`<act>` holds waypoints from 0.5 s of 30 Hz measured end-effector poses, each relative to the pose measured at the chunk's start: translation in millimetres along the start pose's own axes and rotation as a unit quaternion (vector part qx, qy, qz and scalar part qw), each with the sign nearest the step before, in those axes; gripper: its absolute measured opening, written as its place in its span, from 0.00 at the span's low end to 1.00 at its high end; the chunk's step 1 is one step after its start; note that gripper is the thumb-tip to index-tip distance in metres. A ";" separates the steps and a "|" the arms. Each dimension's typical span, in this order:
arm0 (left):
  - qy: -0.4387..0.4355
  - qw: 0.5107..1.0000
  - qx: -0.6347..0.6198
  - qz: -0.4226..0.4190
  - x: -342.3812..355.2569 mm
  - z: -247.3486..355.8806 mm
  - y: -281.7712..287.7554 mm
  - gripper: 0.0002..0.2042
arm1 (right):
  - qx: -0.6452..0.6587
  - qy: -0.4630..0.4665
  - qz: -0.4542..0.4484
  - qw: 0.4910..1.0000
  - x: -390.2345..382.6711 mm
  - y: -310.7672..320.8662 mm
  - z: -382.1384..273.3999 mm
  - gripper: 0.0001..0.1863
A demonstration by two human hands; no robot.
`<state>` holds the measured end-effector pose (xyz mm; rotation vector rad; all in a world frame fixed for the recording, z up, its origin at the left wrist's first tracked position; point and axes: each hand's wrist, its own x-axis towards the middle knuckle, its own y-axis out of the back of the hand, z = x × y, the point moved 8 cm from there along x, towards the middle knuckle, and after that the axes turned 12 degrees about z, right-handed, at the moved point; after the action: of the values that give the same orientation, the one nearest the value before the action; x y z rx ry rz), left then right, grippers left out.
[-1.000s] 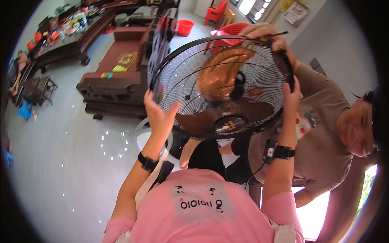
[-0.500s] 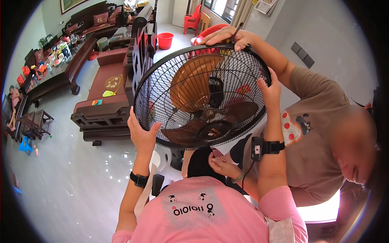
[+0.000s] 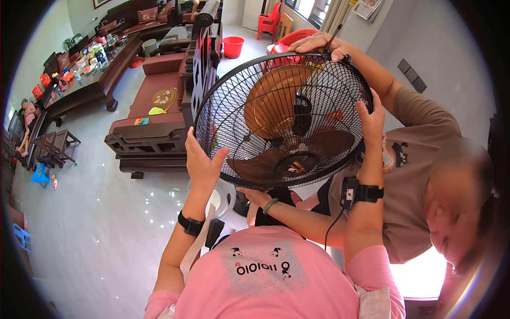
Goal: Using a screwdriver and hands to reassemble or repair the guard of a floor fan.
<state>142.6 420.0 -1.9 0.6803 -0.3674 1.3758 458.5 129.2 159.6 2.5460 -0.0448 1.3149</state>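
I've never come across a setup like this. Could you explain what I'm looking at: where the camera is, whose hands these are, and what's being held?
There is no machine here. A person wears a wide fisheye camera on the head, looking down, so straight edges bend near the rim. The pink shirt below is the wearer's own.

The wearer's left hand is spread against the left side of a caged fan with brown blades; the right hand grips its right rim. Both wrists wear black straps.

A second person in a brown shirt rests one hand on the top rim; their other hand shows below the cage.

Behind are a wooden sofa, a red bucket and a long table covered with small items.
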 end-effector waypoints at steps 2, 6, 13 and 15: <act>-0.019 0.999 0.031 0.002 1.5 5.7 2.6 0.48 | -0.019 -0.019 -0.005 1.000 -0.7 -0.1 0.9 0.37; -0.024 1.000 0.015 -0.002 7.5 10.6 -1.7 0.46 | -0.024 -0.025 0.004 0.999 -1.7 4.0 -0.3 0.38; -0.024 0.999 0.018 -0.026 15.4 15.9 -0.1 0.45 | -0.019 -0.037 -0.011 0.999 0.1 -1.2 3.4 0.39; -0.015 0.998 0.030 -0.050 16.1 13.9 -4.1 0.45 | -0.018 -0.024 -0.002 1.000 0.4 1.1 2.0 0.39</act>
<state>151.5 423.3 17.6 0.7597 -0.3122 1.2877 460.2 127.7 159.0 2.5470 -0.0715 1.2392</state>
